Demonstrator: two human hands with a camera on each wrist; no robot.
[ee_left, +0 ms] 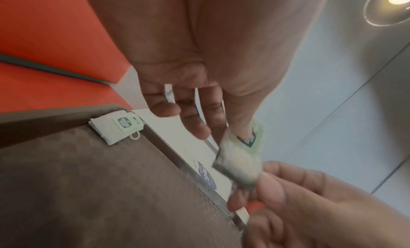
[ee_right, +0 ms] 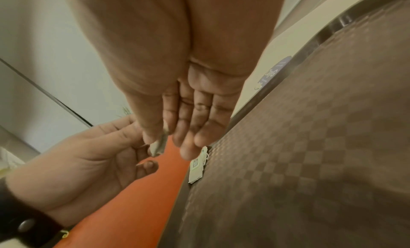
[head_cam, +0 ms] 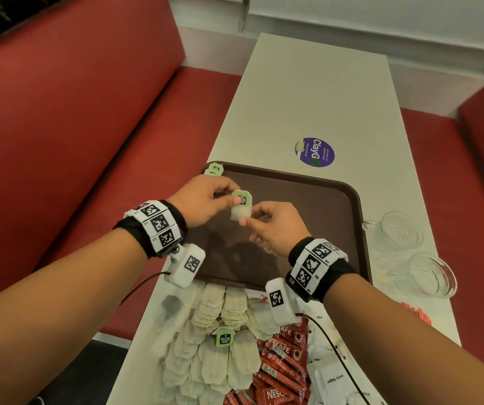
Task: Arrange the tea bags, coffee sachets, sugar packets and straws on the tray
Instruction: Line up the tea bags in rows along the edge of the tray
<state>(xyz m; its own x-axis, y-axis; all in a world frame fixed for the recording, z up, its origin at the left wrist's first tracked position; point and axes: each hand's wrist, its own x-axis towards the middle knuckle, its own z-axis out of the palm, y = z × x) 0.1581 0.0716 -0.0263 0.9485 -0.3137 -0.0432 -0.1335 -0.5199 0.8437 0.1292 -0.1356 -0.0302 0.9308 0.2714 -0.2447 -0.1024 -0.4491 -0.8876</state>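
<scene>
Tea bag (head_cam: 240, 209) pinched between fingers of left hand (head_cam: 202, 204) and right hand (head_cam: 276, 226).

Both forearms reach forward, bare, each wrist wrapped in a black band carrying white marker blocks. The left hand (head_cam: 202, 200) sits knuckles up, thumb and forefinger pressed together in a pinch on the top of a tea bag (head_cam: 241, 206), its other fingers loosely curled beneath. The right hand (head_cam: 276, 226) comes in just beside it, a touch lower, thumb and forefinger nipping the bag's bottom edge, remaining fingers folded under the palm. The fingertips of the two hands nearly meet, both grips held in the air.
</scene>
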